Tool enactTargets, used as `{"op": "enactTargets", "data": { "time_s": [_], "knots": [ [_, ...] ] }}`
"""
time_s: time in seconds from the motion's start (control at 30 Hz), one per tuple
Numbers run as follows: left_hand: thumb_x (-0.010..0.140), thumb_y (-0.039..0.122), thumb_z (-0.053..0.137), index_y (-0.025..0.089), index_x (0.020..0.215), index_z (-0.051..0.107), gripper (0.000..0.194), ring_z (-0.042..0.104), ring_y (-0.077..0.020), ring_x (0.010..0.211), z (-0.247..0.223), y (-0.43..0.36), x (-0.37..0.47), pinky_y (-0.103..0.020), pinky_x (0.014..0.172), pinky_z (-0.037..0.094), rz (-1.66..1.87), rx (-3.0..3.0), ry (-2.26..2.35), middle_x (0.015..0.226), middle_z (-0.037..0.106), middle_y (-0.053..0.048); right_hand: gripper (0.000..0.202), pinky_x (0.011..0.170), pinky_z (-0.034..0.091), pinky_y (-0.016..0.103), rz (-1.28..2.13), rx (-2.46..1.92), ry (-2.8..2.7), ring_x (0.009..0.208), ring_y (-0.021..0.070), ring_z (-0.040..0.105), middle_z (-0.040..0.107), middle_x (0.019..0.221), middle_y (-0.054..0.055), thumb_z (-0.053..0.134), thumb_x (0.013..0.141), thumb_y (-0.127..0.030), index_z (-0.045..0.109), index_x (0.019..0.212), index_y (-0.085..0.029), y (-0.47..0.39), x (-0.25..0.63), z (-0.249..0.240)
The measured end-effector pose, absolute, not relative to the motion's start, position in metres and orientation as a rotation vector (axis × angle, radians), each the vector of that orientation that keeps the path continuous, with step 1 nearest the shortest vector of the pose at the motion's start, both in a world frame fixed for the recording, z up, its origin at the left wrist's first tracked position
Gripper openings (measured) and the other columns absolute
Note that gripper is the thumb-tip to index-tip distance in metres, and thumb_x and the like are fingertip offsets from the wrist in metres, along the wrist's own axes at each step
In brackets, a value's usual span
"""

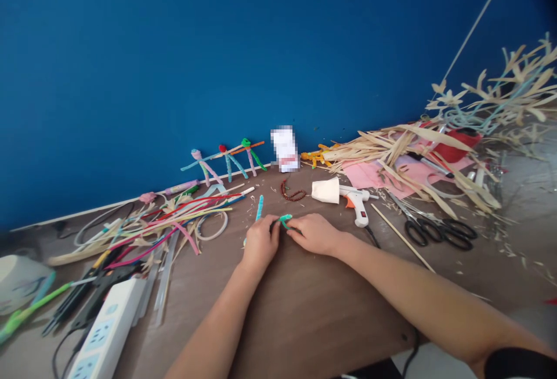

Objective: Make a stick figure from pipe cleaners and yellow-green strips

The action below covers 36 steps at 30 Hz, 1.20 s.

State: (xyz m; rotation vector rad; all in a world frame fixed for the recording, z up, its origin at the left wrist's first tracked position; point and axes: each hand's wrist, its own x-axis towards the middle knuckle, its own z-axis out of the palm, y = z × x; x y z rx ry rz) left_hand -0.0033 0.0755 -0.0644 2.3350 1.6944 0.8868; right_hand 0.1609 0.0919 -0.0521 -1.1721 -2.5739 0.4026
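Note:
At the middle of the table, a teal-green pipe cleaner [285, 220] shows as a small curl between my hands. My left hand [262, 237] pinches its left side with thumb and fingertips. From the right, my right hand [314, 234] grips the other side with closed fingers. Just beyond my left knuckles lies a light blue twisted pipe cleaner [260, 208], its lower end hidden by the hand. Three pipe-cleaner stick figures [227, 163] lean against the blue wall behind.
A white glue gun [359, 202] lies right of my hands, near brown beads [292, 194] and black-handled scissors [439, 231]. Dry husk strips [391, 150] cover pink paper [363, 174] at right. Loose pipe cleaners [174, 219] and a power strip [104, 329] lie left.

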Motion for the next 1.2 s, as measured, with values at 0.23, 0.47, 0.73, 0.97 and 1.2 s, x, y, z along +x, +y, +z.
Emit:
{"op": "enactTargets", "data": {
  "time_s": [0.23,0.47,0.73,0.97,1.2],
  "knots": [
    [0.080,0.023,0.041,0.019,0.084,0.059,0.019,0.056,-0.0158,0.064,-0.063,0.071,0.000,-0.023,0.056,0.041,0.653,2.553,1.852,0.068,0.060,-0.005,0.021,0.063,0.034,0.025,0.347,-1.196,-2.541,0.071,0.0165,0.058,0.064,0.078,0.006,0.040,0.083,-0.028,0.057,0.088,-0.017,0.084,0.161,-0.043],
    [0.082,0.022,0.040,0.017,0.076,0.058,0.020,0.056,-0.0160,0.064,-0.060,0.071,-0.001,-0.025,0.060,0.043,0.688,2.661,1.445,0.066,0.059,-0.007,0.014,0.065,0.036,0.023,0.585,-1.066,-2.248,0.072,0.0126,0.053,0.061,0.077,0.003,0.048,0.078,-0.024,0.060,0.075,-0.017,0.104,0.171,-0.043],
    [0.080,0.023,0.045,0.017,0.086,0.058,0.016,0.059,-0.0146,0.073,-0.059,0.067,-0.003,-0.026,0.068,0.046,1.142,2.370,1.451,0.078,0.064,-0.006,0.023,0.044,0.032,0.017,1.179,-1.068,-2.081,0.043,0.0068,0.042,0.049,0.050,-0.004,0.042,0.080,-0.027,0.061,0.084,-0.015,0.109,0.168,-0.058],
    [0.079,0.021,0.046,0.018,0.083,0.056,0.011,0.058,-0.0145,0.070,-0.065,0.070,-0.006,-0.025,0.066,0.045,1.088,2.329,1.605,0.075,0.063,-0.003,0.019,0.053,0.028,0.022,0.575,-1.101,-2.544,0.055,0.0117,0.050,0.060,0.061,0.002,0.047,0.079,-0.030,0.060,0.073,-0.017,0.089,0.163,-0.045],
    [0.079,0.019,0.045,0.018,0.076,0.055,0.011,0.056,-0.0157,0.065,-0.065,0.070,-0.005,-0.024,0.059,0.041,0.795,2.552,1.543,0.065,0.057,-0.004,0.019,0.064,0.034,0.023,0.504,-1.065,-2.414,0.069,0.0136,0.055,0.063,0.074,0.003,0.042,0.082,-0.027,0.058,0.079,-0.018,0.092,0.168,-0.036]
  ]
}}
